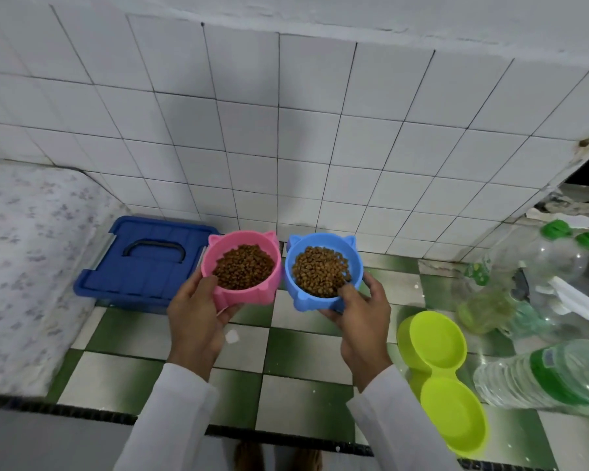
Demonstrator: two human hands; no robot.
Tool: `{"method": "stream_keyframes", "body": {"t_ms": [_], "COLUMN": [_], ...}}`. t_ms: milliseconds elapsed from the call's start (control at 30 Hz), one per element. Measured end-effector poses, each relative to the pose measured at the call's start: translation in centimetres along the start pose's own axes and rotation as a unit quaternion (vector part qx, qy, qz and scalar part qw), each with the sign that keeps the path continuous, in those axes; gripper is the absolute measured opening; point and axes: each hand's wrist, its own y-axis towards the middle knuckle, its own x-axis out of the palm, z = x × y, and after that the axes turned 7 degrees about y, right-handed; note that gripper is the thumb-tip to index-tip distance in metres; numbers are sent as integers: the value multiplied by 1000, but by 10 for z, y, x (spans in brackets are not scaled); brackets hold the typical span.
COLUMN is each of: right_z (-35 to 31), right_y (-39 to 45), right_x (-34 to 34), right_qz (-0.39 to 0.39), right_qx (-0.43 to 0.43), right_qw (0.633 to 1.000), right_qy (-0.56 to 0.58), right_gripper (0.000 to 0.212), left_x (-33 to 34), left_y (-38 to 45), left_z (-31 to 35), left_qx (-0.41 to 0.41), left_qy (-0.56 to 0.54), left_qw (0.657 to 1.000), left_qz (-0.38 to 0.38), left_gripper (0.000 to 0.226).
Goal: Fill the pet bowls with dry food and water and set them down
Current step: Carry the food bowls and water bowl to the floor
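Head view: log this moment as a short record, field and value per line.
left hand: left hand grips the pink bowl
right hand: right hand grips the blue bowl
bowl contents: brown dry food in both
bowl position: held side by side above the checkered floor
green double bowl: on the floor to the right, both wells without food
blue box: lid closed, by the tiled wall
water bottle: lying at right

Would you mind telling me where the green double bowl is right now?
In the head view, the green double bowl lies empty on the checkered floor at lower right, just right of the right hand and beside the lying water bottle.
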Motion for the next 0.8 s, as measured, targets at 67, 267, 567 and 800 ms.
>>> {"method": "stream_keyframes", "body": {"t_ms": [67, 267, 567, 800], "right_z": [-5, -17, -13, 7], "right_y": [-2, -14, -37, -74], "right_x": [3, 14, 45, 88], "right_qz": [-8, -52, -120, -178], "right_qx": [-3, 1, 14, 30], "right_qw": [1000, 999, 992, 982], "right_qy": [-4, -9, -45, -56], "right_gripper": [52, 51, 53, 51], "left_x": [1, -8, -45, -98], "left_y": [-6, -21, -44, -49], "left_z": [5, 13, 31, 54], "left_qx": [7, 17, 37, 59], "left_qy": [-5, -21, -64, -101], "left_qw": [1000, 998, 992, 982], "left_qz": [9, 49, 106, 149], "left_gripper": [34, 30, 31, 31]}}
